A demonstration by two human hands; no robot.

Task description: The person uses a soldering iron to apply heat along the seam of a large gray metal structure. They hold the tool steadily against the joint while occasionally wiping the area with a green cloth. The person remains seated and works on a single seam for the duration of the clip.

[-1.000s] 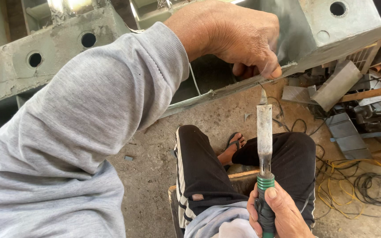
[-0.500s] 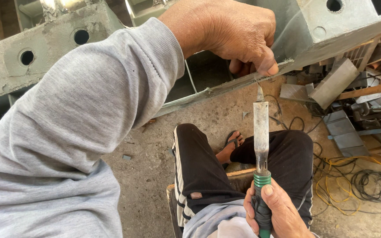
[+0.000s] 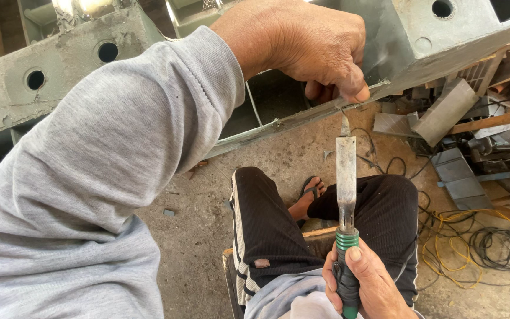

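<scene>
1. Change since the earlier frame: the tool (image 3: pixel 346 177) had risen slightly, its tip closing on the strip edge; the left hand (image 3: pixel 308 47) had kept its place on the frame.
2. Key relation: the tool stood nearly upright, long axis running from the right hand (image 3: pixel 367 283) below straight up to the strip (image 3: pixel 290 121) above. Its tip sat just under the left thumb, touching the strip or just shy of it (contact too fine to tell).
3. Left hand: fingers curled over the frame (image 3: pixel 420 41), thumb and fingertips pinching the strip's lower edge. It was the nearer hand to the work point.
4. Right hand: closed in a fist round the green handle (image 3: pixel 347 242), thumb laid along it.
5. Strip: thin, grey, slanting down to the left along the frame's underside.
6. Surface: grey metal frame with round holes (image 3: pixel 107 52), dusty and rough.
7. Room: concrete floor (image 3: pixel 196 207), yellow and black cables (image 3: pixel 491 248) at right, metal offcuts (image 3: pixel 444 112) beyond; the person sat low, knees in dark trousers (image 3: pixel 267 224), a sandalled foot between them.
</scene>
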